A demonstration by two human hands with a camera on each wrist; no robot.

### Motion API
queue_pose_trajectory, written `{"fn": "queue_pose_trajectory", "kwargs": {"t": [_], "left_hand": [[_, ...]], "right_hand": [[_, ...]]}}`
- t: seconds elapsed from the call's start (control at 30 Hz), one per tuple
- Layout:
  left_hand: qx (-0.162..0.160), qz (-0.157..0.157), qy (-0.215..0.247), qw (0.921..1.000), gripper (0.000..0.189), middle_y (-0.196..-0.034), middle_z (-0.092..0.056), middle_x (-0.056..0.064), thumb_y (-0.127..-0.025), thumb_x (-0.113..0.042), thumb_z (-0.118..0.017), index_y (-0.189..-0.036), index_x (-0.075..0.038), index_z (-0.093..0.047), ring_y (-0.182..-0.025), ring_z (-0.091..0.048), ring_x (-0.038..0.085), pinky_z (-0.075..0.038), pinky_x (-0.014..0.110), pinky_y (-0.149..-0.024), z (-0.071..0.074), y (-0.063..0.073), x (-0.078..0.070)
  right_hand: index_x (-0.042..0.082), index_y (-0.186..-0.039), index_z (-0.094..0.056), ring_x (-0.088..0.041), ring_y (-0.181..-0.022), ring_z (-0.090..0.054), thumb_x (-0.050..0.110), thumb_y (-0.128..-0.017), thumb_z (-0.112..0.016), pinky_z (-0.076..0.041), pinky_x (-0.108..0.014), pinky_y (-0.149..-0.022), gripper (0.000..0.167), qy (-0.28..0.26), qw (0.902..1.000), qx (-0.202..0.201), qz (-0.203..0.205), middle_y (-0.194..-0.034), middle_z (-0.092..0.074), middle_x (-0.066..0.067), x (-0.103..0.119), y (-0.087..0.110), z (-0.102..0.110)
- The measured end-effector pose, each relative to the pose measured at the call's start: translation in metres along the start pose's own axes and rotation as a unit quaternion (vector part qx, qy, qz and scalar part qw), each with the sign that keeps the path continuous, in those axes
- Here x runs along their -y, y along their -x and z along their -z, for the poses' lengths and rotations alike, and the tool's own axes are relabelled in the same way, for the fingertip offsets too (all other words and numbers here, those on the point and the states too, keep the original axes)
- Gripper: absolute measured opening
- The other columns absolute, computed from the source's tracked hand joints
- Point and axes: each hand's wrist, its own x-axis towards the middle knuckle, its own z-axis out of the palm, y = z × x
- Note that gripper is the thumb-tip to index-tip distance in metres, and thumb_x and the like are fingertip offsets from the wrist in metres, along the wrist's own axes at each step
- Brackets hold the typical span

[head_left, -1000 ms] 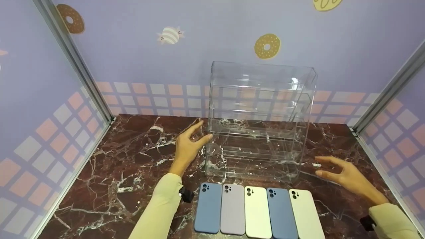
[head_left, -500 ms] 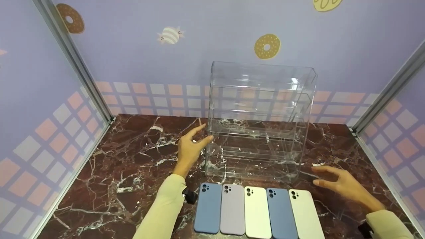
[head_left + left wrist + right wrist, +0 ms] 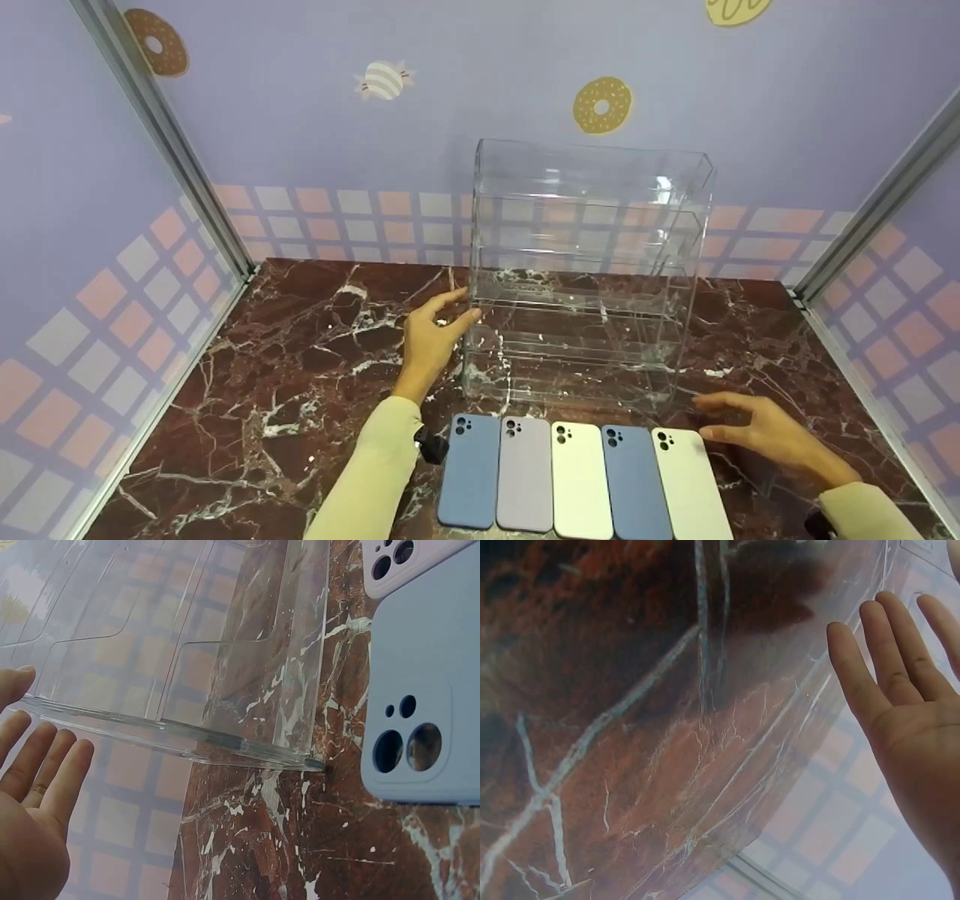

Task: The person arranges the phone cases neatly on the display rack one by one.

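Observation:
A clear tiered acrylic display rack (image 3: 585, 247) stands upright at the back of the table. At its left side is my left hand (image 3: 429, 337), fingers extended and thumb at the rack's edge; in the left wrist view the left fingers (image 3: 71, 772) lie along the clear side panel. My right hand (image 3: 765, 435) hovers by the upper right corner of the rightmost cream phone case (image 3: 694, 484), holding nothing, its fingers (image 3: 892, 652) spread in the right wrist view. Beside that case lie a blue case (image 3: 637, 484), another cream case (image 3: 581, 484), a lilac case (image 3: 525, 476) and a blue case (image 3: 469, 472).
The dark red marbled tabletop (image 3: 300, 375) ends at a purple back wall (image 3: 300, 135) with candy and doughnut prints. Side panels in metal frames (image 3: 180, 150) close off left and right. The phone cases lie in a row in front of the rack.
My right hand has moved left and toward the front, down to the rightmost cream case. The left hand has shifted slightly at the rack's side. Rack and cases have stayed put.

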Motion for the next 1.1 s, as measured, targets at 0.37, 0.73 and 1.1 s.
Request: {"fn": "queue_pose_trajectory", "kwargs": {"t": [0.37, 0.73, 1.1], "left_hand": [[0.002, 0.005, 0.009, 0.9999, 0.039, -0.115, -0.078, 0.010, -0.090, -0.014, -0.088, -0.126, -0.003, -0.077, -0.098, -0.076, 0.021, -0.059, 0.030, -0.081, -0.001, 0.004, 0.004], [0.001, 0.016, 0.037, 0.9992, 0.039, -0.122, -0.075, 0.016, -0.093, -0.013, -0.085, -0.128, 0.000, -0.075, -0.104, -0.075, 0.024, -0.058, 0.023, -0.075, -0.003, 0.007, 0.005], [-0.011, 0.009, 0.067, 0.9977, 0.038, -0.123, -0.073, 0.023, -0.093, -0.006, -0.083, -0.127, 0.005, -0.073, -0.108, -0.074, 0.033, -0.058, 0.023, -0.081, -0.008, 0.009, 0.010]], "right_hand": [[-0.007, -0.142, -0.061, -0.022, -0.110, -0.064, 0.017, -0.097, -0.081, -0.057, -0.027, -0.089, 0.055, -0.081, 0.9926, 0.089, 0.016, -0.130, -0.062, -0.023, -0.005, 0.003, -0.007], [-0.003, -0.132, -0.065, -0.029, -0.104, -0.056, 0.021, -0.086, -0.091, -0.056, -0.033, -0.085, 0.058, -0.053, 0.9934, 0.099, -0.024, -0.121, -0.056, -0.015, -0.002, 0.005, -0.013], [-0.003, -0.123, -0.060, -0.020, -0.093, -0.062, 0.012, -0.089, -0.087, -0.056, -0.031, -0.078, 0.046, -0.067, 0.9926, 0.100, 0.017, -0.111, -0.061, -0.013, 0.000, 0.003, -0.019]]}}
